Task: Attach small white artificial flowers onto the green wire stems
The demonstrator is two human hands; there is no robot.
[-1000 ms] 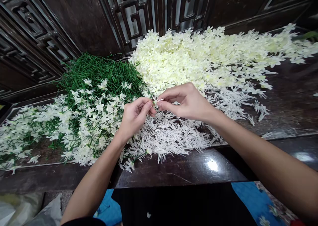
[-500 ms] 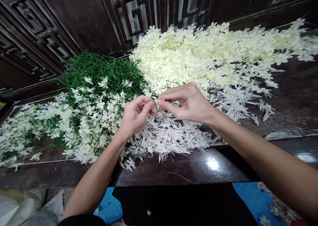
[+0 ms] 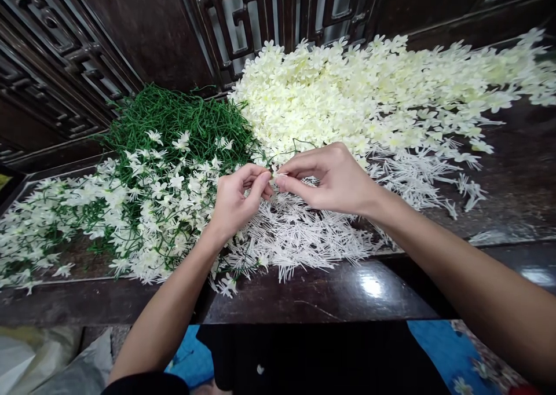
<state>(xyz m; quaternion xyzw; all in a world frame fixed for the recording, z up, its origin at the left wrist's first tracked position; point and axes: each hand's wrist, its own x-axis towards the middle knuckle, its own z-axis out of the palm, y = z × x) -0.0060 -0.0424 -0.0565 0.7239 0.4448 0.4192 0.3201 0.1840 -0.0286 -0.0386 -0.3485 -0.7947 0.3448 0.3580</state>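
Near the centre, my left hand (image 3: 241,197) is closed, its thumb and forefinger pinching a small white flower (image 3: 274,178) with a bit of green at it. My right hand (image 3: 328,178) meets it from the right, thumb and forefinger closed on the white part of the same flower. The fingertips hide most of this piece. Beneath the hands lies a heap of thin white stamen pieces (image 3: 304,238). Behind them spreads a large pile of cream petals (image 3: 313,99). Left of my left hand are white flowers on green stems (image 3: 160,227).
A mound of bare green stems (image 3: 178,117) rests at the back left, against a dark carved wooden panel (image 3: 160,30). The dark wooden surface has a glossy front edge (image 3: 295,302). Below it are blue fabric (image 3: 193,354) and pale bags (image 3: 39,360).
Both hands stay almost in place. The fingertips have drawn slightly closer around the small flower, which now shows less. The view has shifted a little.
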